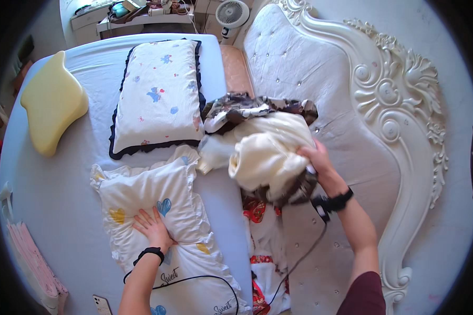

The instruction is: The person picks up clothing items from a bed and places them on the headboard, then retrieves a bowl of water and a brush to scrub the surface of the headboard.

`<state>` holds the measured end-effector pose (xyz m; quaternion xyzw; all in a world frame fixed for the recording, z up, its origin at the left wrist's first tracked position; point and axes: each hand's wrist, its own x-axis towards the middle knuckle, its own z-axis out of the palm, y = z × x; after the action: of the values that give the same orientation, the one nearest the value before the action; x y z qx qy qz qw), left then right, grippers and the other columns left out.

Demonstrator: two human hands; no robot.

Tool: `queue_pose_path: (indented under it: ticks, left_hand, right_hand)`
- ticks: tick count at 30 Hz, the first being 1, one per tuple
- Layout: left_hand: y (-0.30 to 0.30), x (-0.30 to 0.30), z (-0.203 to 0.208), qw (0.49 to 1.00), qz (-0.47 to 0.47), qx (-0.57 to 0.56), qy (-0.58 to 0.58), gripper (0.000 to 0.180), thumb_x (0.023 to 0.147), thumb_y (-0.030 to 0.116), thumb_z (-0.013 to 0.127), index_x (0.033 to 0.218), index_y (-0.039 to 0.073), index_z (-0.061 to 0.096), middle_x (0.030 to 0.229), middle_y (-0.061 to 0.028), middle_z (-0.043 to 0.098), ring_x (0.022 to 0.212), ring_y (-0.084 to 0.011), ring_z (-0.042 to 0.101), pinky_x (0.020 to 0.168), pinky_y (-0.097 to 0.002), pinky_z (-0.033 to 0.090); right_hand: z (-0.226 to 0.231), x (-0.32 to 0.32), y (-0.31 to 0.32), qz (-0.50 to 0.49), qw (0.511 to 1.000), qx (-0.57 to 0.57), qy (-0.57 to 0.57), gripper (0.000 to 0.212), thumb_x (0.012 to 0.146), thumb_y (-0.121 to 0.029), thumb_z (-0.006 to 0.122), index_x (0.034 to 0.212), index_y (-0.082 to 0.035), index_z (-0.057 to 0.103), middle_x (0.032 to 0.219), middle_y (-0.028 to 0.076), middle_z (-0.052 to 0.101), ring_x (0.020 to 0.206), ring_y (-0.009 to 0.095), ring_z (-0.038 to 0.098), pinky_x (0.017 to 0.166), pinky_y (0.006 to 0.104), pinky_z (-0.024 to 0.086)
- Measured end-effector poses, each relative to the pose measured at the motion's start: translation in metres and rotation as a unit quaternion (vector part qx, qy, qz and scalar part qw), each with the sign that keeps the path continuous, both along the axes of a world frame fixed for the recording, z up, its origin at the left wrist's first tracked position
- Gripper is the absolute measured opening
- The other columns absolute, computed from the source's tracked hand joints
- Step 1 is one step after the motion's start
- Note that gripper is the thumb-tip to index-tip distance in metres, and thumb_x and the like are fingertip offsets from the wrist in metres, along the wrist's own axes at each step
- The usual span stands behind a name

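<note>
My left hand (153, 229) lies flat with spread fingers on a white ruffled pillow (142, 191) printed with blue and yellow hearts, pressing creases into it. Up at the right, my right hand (316, 155) grips a bundled cream garment (268, 149) with a brown-and-white patterned part (242, 107). The bundle is slightly blurred and hangs in front of the tufted headboard. Beyond the ruffled pillow lies a white pillow (157, 97) with a dark frilled edge and small blue and red prints.
A yellow contoured foam pillow (52, 105) rests at the bed's far left. Red-and-white cloth (265, 252) fills the gap beside the headboard (331, 210). Pink folded fabric (34, 257) and a phone (102, 304) lie at the lower left. A fan (232, 14) stands behind. Cables trail from both wrists.
</note>
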<state>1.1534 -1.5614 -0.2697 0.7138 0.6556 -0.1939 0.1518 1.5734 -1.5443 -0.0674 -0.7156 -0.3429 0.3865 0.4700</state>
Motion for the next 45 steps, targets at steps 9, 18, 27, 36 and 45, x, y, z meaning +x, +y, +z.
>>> queue_pose_path:
  ticks: [9, 18, 27, 36, 45]
  left_hand:
    - [-0.003, 0.005, -0.025, 1.0, -0.007, 0.015, 0.011, 0.135, 0.043, 0.049, 0.083, 0.143, 0.006, 0.004, 0.142, -0.0342, 0.001, 0.129, -0.0551, 0.004, 0.1, -0.0672, 0.004]
    - [-0.003, 0.001, -0.039, 0.998, -0.011, 0.056, -0.004, 0.135, 0.043, 0.048, 0.083, 0.142, 0.002, 0.005, 0.141, -0.0364, 0.001, 0.129, -0.0553, 0.003, 0.098, -0.0683, 0.003]
    - [0.002, 0.012, -0.031, 0.998, -0.01, 0.019, 0.056, 0.134, 0.042, 0.05, 0.083, 0.142, 0.003, 0.007, 0.142, -0.0341, 0.006, 0.129, -0.0545, 0.008, 0.099, -0.0674, 0.007]
    - [0.003, 0.014, -0.024, 0.998, -0.007, 0.02, 0.064, 0.129, 0.042, 0.048, 0.083, 0.142, 0.006, 0.013, 0.142, -0.0336, 0.007, 0.129, -0.0547, 0.009, 0.1, -0.0676, 0.008]
    - [-0.002, 0.002, -0.041, 0.996, 0.002, 0.042, 0.076, 0.128, 0.044, 0.048, 0.083, 0.143, 0.007, 0.012, 0.142, -0.0332, 0.007, 0.129, -0.0546, 0.009, 0.1, -0.0677, 0.008]
  right_hand:
    - [0.062, 0.003, -0.016, 0.04, 0.976, -0.163, 0.141, 0.033, 0.071, -0.002, 0.054, 0.104, 0.004, 0.056, 0.092, 0.01, 0.061, 0.076, 0.017, 0.06, 0.07, 0.0284, 0.049]
    - [0.222, 0.086, 0.222, -0.043, 0.901, 0.377, -0.212, 0.028, 0.084, -0.015, 0.058, 0.107, 0.001, 0.056, 0.101, 0.01, 0.06, 0.09, 0.02, 0.058, 0.079, 0.0302, 0.048]
    - [0.074, 0.147, 0.264, -0.14, 0.918, 0.017, -0.37, 0.023, 0.078, -0.02, 0.064, 0.095, -0.003, 0.066, 0.086, 0.005, 0.064, 0.078, 0.016, 0.057, 0.072, 0.0313, 0.045]
    - [-0.025, 0.13, 0.174, -0.113, 0.974, -0.027, -0.194, 0.042, 0.067, 0.012, 0.043, 0.094, -0.006, 0.07, 0.078, 0.007, 0.061, 0.06, 0.01, 0.051, 0.052, 0.0242, 0.043]
    - [0.06, 0.099, 0.103, -0.071, 0.909, 0.102, -0.399, 0.041, 0.067, 0.01, 0.042, 0.092, -0.006, 0.071, 0.082, 0.007, 0.066, 0.072, 0.011, 0.058, 0.067, 0.0207, 0.044]
